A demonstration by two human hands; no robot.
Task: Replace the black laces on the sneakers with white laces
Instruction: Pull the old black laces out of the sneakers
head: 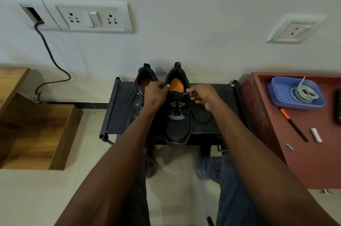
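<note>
Rack (112, 115) black, by white wall | both grips pinch black lace (181, 94) on right sneaker (178, 122)

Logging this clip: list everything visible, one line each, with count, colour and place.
sneakers: 2, black with orange insoles, side by side on the rack
black laces: still in the sneakers, loose ends trailing
rack: 1, black, against the wall
tray: 1, blue, on the red table
white laces: a coiled bundle, in the tray
red table: 1, to the right
pen: 1, black and orange, on the red table
wooden unit: 1, brown, to the left
wall sockets: 2 plates, white
cable: 1, dark, hanging from the left plate
left hand: at the right sneaker's collar
right hand: pinching the black lace
</note>
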